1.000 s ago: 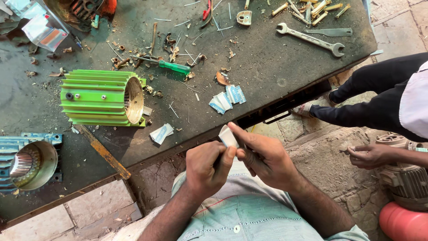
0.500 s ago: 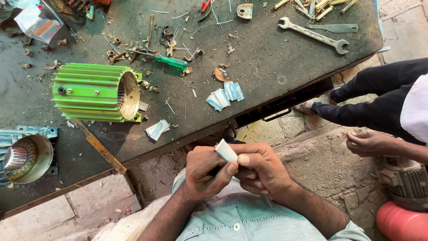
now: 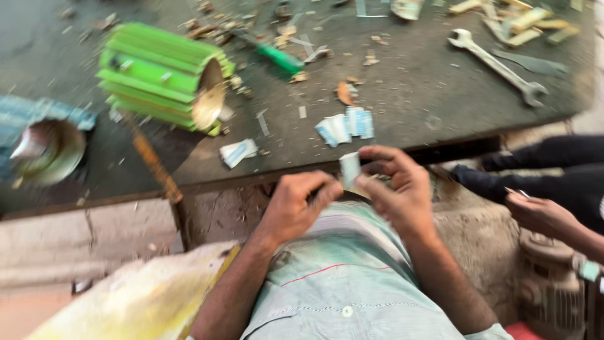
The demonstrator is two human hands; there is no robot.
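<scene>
Grip of both hands pinched on a small pale paper slip [image 3: 350, 169], held upright between them just off the near table edge [image 3: 264, 178].

Left hand [image 3: 296, 204] and right hand [image 3: 396, 186] drawn closer to the chest than half a second ago, slip still clamped between fingertips; view tilted and blurred by head motion. Judged as folding or shaping of the slip still under way. Similar blue-white slips [image 3: 346, 126] lying on the table just beyond, another folded piece [image 3: 238, 152] near the green finned motor housing [image 3: 160, 75]. Spanner [image 3: 497, 66] well apart at far right. Another person's hand [image 3: 544, 214] at right, over a grey motor body [image 3: 550, 277].
</scene>
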